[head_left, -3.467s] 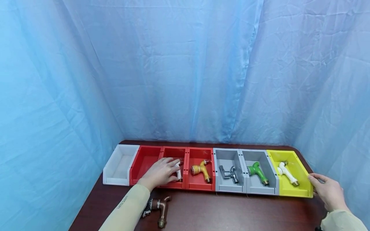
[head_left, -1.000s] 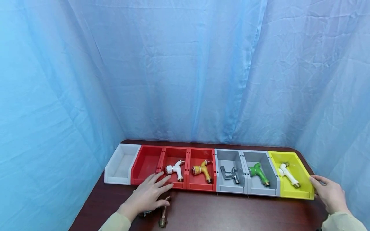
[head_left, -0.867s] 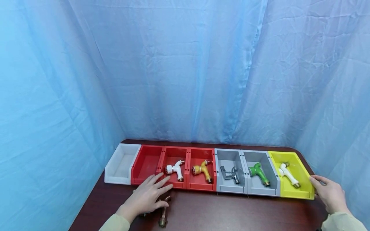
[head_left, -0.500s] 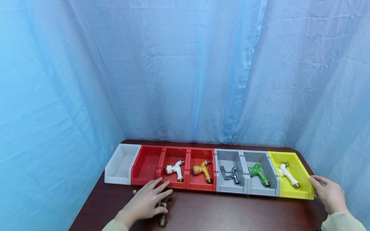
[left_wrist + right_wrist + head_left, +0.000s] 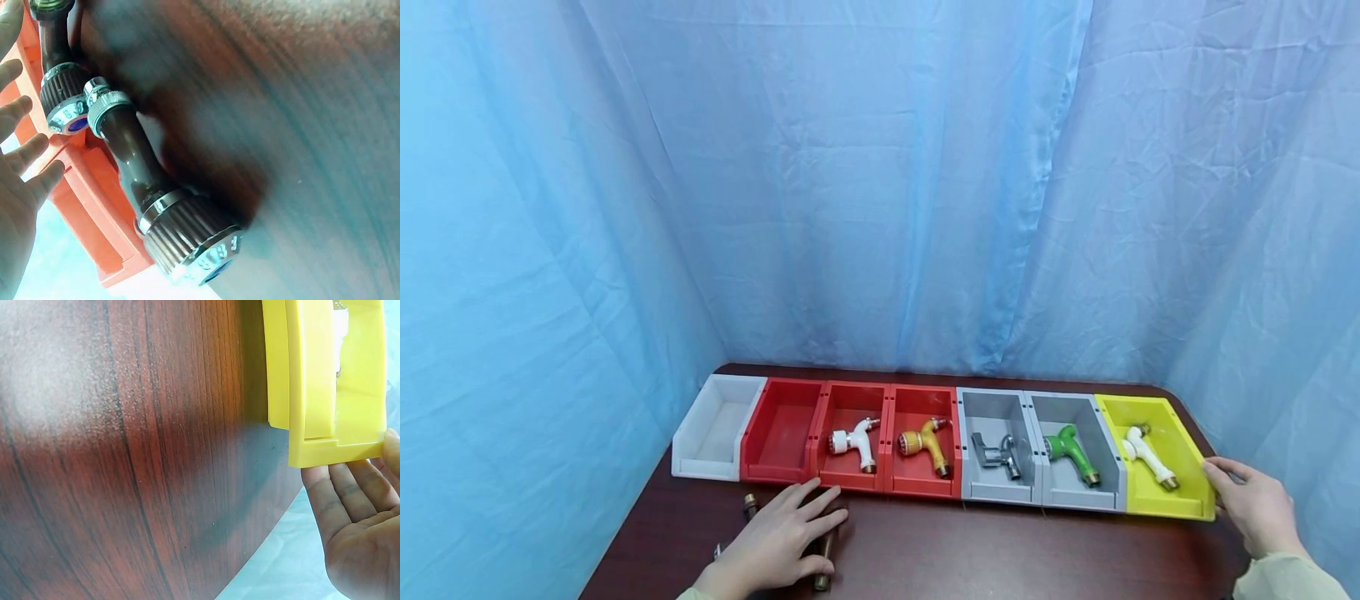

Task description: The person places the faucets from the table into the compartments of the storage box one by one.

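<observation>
My left hand (image 5: 778, 537), fingers spread, is above two dark bronze taps on the table and partly hides them in the head view. The left wrist view shows the nearer tap (image 5: 134, 150) and the farther tap (image 5: 59, 75), both with ribbed round handles; my fingers there stand apart from them. At the far right my right hand (image 5: 1253, 504) pinches the side wall of the yellow bin (image 5: 1193, 504), thumb at the rim and fingers outside and beneath. A white tap (image 5: 1146, 454) lies in that bin.
Left of the yellow bin, a joined row holds a green tap (image 5: 1071, 454), a chrome tap (image 5: 997, 454), a yellow tap (image 5: 927, 446) and a white tap with ribbed handle (image 5: 855, 442). A bare red bin (image 5: 784, 429) and a bare white bin (image 5: 711, 429) end the row.
My left hand has drawn back from the third bin from the left, where the white tap now lies uncovered, to above the bronze taps. The right hand keeps its place on the yellow bin.
</observation>
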The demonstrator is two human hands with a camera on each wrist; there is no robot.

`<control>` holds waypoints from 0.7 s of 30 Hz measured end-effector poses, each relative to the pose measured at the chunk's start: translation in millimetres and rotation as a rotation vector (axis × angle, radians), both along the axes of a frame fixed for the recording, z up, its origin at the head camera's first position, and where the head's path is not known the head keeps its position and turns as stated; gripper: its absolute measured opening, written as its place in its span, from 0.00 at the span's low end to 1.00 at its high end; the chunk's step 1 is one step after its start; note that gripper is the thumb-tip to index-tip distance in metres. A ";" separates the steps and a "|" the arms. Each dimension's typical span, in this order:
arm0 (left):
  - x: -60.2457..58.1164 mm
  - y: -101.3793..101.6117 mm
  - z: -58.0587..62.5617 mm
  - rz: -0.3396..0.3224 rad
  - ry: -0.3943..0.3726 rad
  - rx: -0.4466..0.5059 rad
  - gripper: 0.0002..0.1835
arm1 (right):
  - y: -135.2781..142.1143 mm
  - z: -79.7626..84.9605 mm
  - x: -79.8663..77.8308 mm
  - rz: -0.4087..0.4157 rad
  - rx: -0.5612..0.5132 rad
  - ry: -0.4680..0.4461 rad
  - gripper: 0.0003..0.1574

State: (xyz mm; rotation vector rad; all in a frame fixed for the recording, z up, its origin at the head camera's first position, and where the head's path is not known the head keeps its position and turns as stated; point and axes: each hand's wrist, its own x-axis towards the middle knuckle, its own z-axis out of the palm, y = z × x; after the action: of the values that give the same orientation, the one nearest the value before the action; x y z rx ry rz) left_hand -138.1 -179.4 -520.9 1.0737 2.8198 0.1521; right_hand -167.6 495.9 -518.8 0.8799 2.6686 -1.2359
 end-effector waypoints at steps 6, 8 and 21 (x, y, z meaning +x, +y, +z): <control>4.7 -1.1 -2.5 -0.009 -0.026 0.008 0.36 | -0.8 -0.4 -0.5 -0.008 0.010 -0.015 0.46; 6.0 -1.5 -3.7 -0.009 -0.040 0.011 0.36 | -0.9 -0.4 -0.5 -0.009 0.012 -0.015 0.46; 13.3 -1.8 -10.9 -0.002 -0.129 0.007 0.38 | 0.9 -0.5 -0.2 -0.006 -0.004 -0.030 0.49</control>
State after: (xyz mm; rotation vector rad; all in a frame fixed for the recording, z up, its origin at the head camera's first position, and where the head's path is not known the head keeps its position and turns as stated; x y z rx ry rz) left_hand -124.9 -181.2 -531.8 1.0292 2.7057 0.2222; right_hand -167.8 496.8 -519.3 0.8986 2.6415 -1.2194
